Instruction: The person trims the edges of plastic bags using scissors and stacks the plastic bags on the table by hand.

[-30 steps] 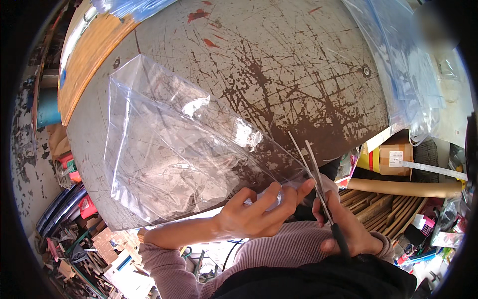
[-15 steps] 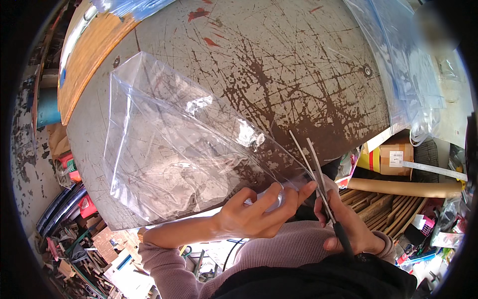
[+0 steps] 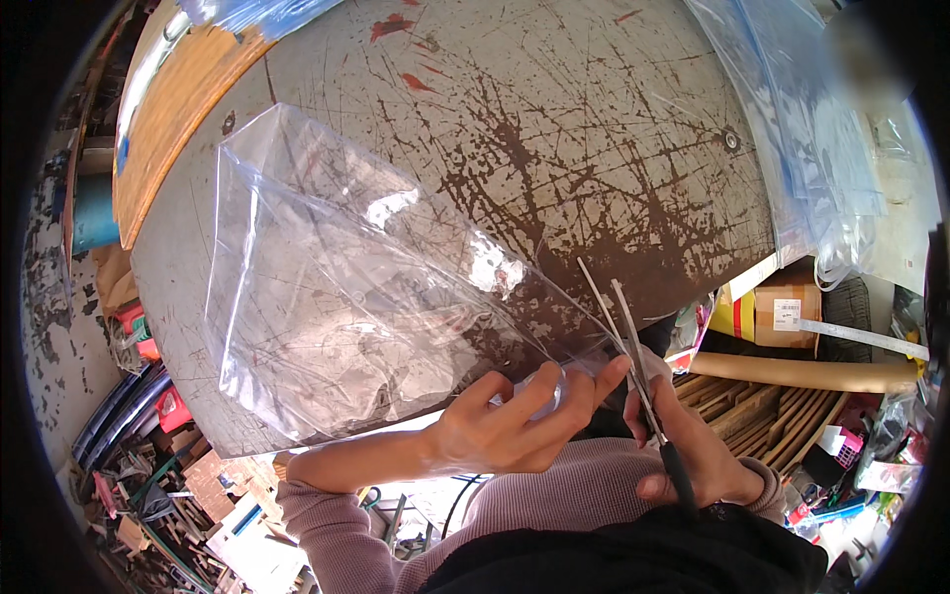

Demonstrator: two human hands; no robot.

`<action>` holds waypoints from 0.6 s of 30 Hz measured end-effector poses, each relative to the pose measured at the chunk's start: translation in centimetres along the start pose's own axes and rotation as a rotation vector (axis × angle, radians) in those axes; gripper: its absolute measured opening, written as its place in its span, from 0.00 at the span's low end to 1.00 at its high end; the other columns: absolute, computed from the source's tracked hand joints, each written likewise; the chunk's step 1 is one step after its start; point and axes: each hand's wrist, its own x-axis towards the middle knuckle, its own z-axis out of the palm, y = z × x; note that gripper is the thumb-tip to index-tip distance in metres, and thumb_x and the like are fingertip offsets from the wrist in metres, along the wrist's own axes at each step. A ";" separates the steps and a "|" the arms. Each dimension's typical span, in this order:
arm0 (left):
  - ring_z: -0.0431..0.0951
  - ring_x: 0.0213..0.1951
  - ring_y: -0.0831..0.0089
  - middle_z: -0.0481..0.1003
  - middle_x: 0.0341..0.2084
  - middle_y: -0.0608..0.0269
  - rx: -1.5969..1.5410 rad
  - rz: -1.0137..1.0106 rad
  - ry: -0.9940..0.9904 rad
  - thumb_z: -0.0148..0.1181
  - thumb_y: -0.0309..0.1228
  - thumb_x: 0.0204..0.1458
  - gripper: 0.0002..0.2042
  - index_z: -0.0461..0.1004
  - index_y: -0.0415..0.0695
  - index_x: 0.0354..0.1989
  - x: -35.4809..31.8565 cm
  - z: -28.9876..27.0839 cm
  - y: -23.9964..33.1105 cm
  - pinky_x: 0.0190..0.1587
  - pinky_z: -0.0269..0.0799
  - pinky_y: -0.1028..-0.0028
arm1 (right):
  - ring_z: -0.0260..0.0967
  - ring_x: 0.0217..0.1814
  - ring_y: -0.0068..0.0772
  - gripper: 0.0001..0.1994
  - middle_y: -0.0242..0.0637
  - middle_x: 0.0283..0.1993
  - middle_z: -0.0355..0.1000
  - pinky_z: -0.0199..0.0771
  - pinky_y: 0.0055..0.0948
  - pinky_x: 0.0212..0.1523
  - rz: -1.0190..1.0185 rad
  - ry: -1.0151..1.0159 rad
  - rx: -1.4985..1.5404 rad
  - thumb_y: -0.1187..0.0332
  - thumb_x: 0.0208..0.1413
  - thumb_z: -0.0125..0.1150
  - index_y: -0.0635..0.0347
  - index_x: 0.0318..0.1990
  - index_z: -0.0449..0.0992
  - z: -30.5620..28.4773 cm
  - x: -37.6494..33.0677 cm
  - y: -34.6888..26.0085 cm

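A large sheet of clear plastic [image 3: 327, 267], creased and shiny, lies over the left half of the scratched table [image 3: 594, 119]. At its near right end, my left hand [image 3: 524, 421] pinches the gathered plastic between bent fingers. Dark-handled scissors [image 3: 633, 346] are in my right hand [image 3: 698, 436], their narrow blades slightly apart and pointing away from me. The plastic's end reaches the blades beside my left fingertips. Whether the blades have plastic between them is hard to make out.
Bluish clear sheeting [image 3: 782, 129] hangs over the table's right edge. A wooden board [image 3: 188, 109] rests at the far left. Beyond the right edge are a cardboard box [image 3: 787, 309], a cardboard tube [image 3: 802, 373] and stacked wooden strips [image 3: 772, 416]. Cluttered scraps [image 3: 148, 515] fill the lower left floor.
The scissors have tilted very slightly, their blades a touch closer together. Both hands and the plastic stay almost where they were.
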 end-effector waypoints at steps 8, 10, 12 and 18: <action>0.70 0.29 0.84 0.67 0.29 0.78 -0.024 0.026 -0.019 0.59 0.32 0.44 0.15 0.78 0.55 0.43 0.5 -0.6 -0.5 0.18 0.49 0.85 | 0.60 0.39 0.32 0.36 0.43 0.41 0.59 0.62 0.28 0.40 -0.023 0.017 0.224 0.50 0.44 0.65 0.67 0.50 0.54 0.0 0.1 -0.3; 0.71 0.27 0.83 0.67 0.29 0.79 -0.065 0.016 -0.026 0.64 0.33 0.41 0.14 0.80 0.55 0.40 0.5 -0.7 -0.6 0.18 0.51 0.84 | 0.57 0.36 0.28 0.34 0.39 0.39 0.57 0.61 0.25 0.37 -0.015 -0.053 0.265 0.50 0.45 0.64 0.66 0.49 0.54 -0.2 0.2 -0.1; 0.70 0.27 0.83 0.68 0.29 0.78 -0.088 0.023 -0.007 0.61 0.32 0.42 0.14 0.80 0.54 0.41 0.5 -0.7 -0.8 0.19 0.53 0.85 | 0.57 0.35 0.27 0.34 0.38 0.38 0.56 0.61 0.25 0.37 -0.025 -0.062 0.297 0.50 0.46 0.63 0.65 0.49 0.55 -0.1 0.2 -0.1; 0.72 0.27 0.82 0.71 0.30 0.77 -0.120 0.043 0.009 0.61 0.30 0.41 0.14 0.79 0.52 0.41 0.6 -0.8 -1.0 0.20 0.54 0.85 | 0.56 0.34 0.26 0.32 0.36 0.36 0.56 0.60 0.24 0.36 -0.026 -0.094 0.371 0.48 0.47 0.61 0.65 0.48 0.56 -0.3 -0.1 -0.6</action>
